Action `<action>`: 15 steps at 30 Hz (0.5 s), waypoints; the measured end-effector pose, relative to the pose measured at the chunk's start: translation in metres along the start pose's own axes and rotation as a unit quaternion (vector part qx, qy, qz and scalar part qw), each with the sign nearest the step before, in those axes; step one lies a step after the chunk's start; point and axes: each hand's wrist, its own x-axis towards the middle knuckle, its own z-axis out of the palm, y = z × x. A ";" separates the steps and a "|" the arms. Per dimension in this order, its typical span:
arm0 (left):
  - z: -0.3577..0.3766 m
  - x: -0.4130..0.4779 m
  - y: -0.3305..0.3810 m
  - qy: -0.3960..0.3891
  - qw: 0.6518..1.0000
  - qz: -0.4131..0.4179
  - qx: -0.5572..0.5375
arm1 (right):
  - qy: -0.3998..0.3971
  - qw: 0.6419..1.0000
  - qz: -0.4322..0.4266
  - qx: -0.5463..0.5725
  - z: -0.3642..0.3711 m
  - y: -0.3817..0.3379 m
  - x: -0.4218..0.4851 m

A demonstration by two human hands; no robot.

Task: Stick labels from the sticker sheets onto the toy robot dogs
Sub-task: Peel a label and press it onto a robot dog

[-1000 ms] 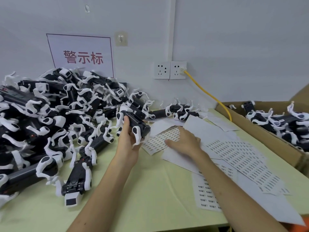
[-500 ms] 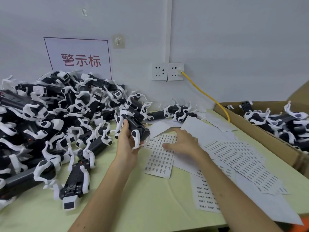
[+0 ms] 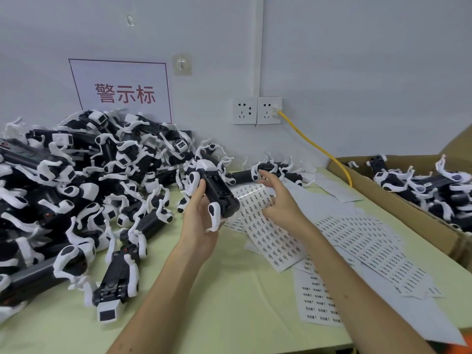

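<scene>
Green surface (image 3: 229,302) | dog pile (image 3: 76,187) at left | my left hand (image 3: 198,223) grips toy robot dog (image 3: 219,198) | my right hand (image 3: 283,204), fingers loosely spread, above sticker sheet (image 3: 270,238)

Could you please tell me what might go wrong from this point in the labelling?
The sticker sheet under the right hand lies loose on other sheets, so it may slide or lift during peeling. The left hand alone holds the toy robot dog; pressing down could tip it into the crowded pile.
</scene>
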 end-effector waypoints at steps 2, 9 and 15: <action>-0.002 0.000 0.000 -0.010 1.000 -0.010 -0.011 | -0.003 1.000 -0.008 0.012 0.002 0.000 0.000; -0.007 0.005 -0.001 -0.054 0.994 -0.030 -0.089 | 0.055 0.998 -0.034 -0.016 0.008 -0.003 0.000; -0.009 0.008 -0.002 -0.092 0.987 -0.032 -0.127 | 0.056 0.987 -0.119 -0.095 0.016 -0.002 -0.002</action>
